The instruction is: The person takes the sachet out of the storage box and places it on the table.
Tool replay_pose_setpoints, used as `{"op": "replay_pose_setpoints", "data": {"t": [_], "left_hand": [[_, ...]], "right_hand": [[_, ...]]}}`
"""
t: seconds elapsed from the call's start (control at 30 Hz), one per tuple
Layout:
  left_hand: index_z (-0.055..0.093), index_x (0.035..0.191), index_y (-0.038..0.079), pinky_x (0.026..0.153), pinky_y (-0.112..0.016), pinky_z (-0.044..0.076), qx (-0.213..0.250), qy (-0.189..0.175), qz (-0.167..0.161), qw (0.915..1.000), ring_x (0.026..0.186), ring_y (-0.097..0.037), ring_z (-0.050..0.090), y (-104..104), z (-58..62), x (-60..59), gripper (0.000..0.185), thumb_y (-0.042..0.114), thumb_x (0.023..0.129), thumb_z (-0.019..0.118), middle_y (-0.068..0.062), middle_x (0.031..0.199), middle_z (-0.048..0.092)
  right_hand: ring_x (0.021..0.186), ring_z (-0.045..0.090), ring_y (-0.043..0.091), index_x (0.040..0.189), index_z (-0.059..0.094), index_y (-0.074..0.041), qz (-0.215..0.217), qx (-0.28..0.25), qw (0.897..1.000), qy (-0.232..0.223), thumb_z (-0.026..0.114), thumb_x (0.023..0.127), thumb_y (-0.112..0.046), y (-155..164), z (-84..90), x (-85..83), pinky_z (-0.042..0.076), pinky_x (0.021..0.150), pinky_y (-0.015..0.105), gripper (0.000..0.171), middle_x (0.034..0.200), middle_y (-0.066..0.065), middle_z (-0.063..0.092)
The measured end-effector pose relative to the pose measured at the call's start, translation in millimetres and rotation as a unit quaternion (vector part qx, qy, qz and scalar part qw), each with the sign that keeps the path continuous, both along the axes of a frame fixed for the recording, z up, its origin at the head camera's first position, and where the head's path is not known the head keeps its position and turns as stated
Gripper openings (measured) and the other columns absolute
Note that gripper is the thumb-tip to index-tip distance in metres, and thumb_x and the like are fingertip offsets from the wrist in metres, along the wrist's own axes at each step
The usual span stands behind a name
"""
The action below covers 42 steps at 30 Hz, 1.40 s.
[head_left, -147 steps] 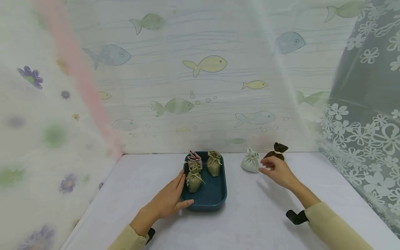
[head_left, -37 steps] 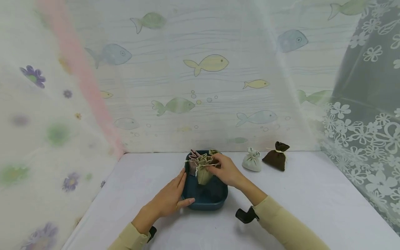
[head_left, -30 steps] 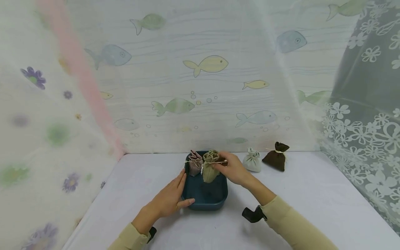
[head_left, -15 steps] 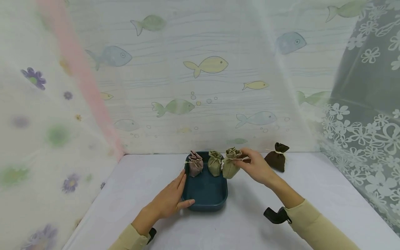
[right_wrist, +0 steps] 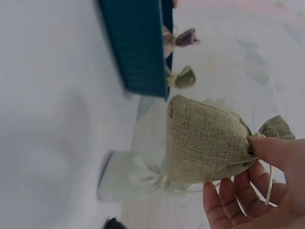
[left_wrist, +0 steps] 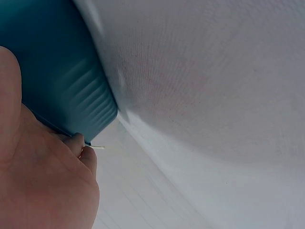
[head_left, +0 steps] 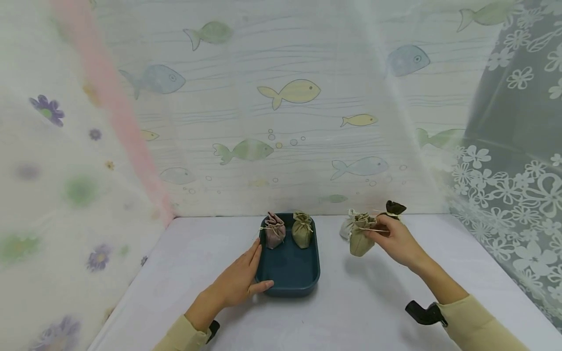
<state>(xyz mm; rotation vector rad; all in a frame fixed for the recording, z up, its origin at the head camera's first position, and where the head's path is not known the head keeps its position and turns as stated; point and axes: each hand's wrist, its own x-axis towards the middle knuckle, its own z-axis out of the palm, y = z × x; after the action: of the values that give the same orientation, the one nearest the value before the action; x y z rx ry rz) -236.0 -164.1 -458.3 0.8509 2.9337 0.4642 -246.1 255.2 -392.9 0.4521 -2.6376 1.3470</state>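
Note:
My right hand (head_left: 397, 241) pinches an olive-green drawstring pouch (head_left: 362, 239) by its gathered neck, holding it above the table right of the tray. In the right wrist view the pouch (right_wrist: 207, 138) hangs between thumb and fingers, its cord dangling. My left hand (head_left: 237, 278) rests with fingers straight along the left side of a dark blue tray (head_left: 287, 287), thumb over the near rim. Inside the tray's far end stand a mauve pouch (head_left: 274, 231) and another olive pouch (head_left: 302, 231). The left wrist view shows the palm against the tray's ribbed wall (left_wrist: 81, 95).
Behind the held pouch stands a white pouch (head_left: 346, 228), partly covered. A dark brown pouch (head_left: 395, 208) is mostly hidden behind my right hand. The white tabletop (head_left: 307, 324) ends at a hanging fish-patterned sheet (head_left: 290, 122).
My right hand has lifted the olive pouch out of the tray and carried it right, in front of the white pouch. My left hand has stayed on the tray.

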Motion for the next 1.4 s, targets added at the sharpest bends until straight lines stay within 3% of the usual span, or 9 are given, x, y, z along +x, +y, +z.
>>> {"op": "replay_pose_setpoints", "data": {"t": [0.23,0.57,0.8,1.13,1.4], "left_hand": [[0.012,0.162,-0.005,0.122,-0.052,0.026,-0.004,0.000,0.001,1.0000,0.155,-0.036,0.018,-0.8,-0.7,0.2,0.102,0.063,0.099,0.055,-0.019,0.171,0.003],[0.011,0.162,-0.004,0.122,-0.052,0.026,0.002,-0.002,-0.001,1.0000,0.155,-0.035,0.018,0.0,-0.7,0.0,0.101,0.062,0.099,0.056,-0.019,0.171,0.003],[0.011,0.162,-0.005,0.122,-0.052,0.025,0.000,-0.001,0.000,1.0000,0.156,-0.035,0.016,0.1,-0.9,-0.1,0.102,0.063,0.099,0.054,-0.019,0.171,0.002],[0.011,0.162,-0.004,0.122,-0.052,0.025,0.000,0.002,0.004,1.0000,0.156,-0.034,0.016,-0.5,-1.2,-0.5,0.102,0.063,0.099,0.055,-0.018,0.171,0.002],[0.011,0.162,-0.005,0.121,-0.053,0.026,0.000,0.007,-0.003,1.0000,0.155,-0.035,0.017,-0.5,-2.0,-0.4,0.102,0.063,0.099,0.055,-0.020,0.171,0.003]], "right_hand": [[0.116,0.063,0.048,0.115,0.063,0.004,-0.040,0.042,0.998,-0.011,0.066,0.102,-0.017,28.6,-17.9,-4.5,0.056,0.091,0.054,0.025,0.118,0.022,0.066],[0.106,0.065,0.043,0.102,0.065,0.003,-0.081,0.076,0.994,0.001,0.067,0.100,-0.014,58.6,-45.3,-15.5,0.055,0.079,0.040,0.018,0.106,0.019,0.069],[0.105,0.064,0.045,0.102,0.064,0.004,-0.090,0.099,0.991,-0.007,0.066,0.100,-0.015,69.1,-56.9,-19.0,0.054,0.078,0.044,0.019,0.107,0.025,0.070],[0.099,0.064,0.040,0.109,0.064,0.006,-0.092,0.112,0.989,-0.011,0.069,0.099,-0.021,75.2,-58.3,-18.2,0.052,0.073,0.040,0.029,0.104,0.021,0.068],[0.101,0.065,0.043,0.124,0.059,0.012,-0.099,0.126,0.987,-0.015,0.071,0.097,-0.025,83.1,-54.1,1.0,0.055,0.076,0.046,0.048,0.111,0.026,0.065]]}}
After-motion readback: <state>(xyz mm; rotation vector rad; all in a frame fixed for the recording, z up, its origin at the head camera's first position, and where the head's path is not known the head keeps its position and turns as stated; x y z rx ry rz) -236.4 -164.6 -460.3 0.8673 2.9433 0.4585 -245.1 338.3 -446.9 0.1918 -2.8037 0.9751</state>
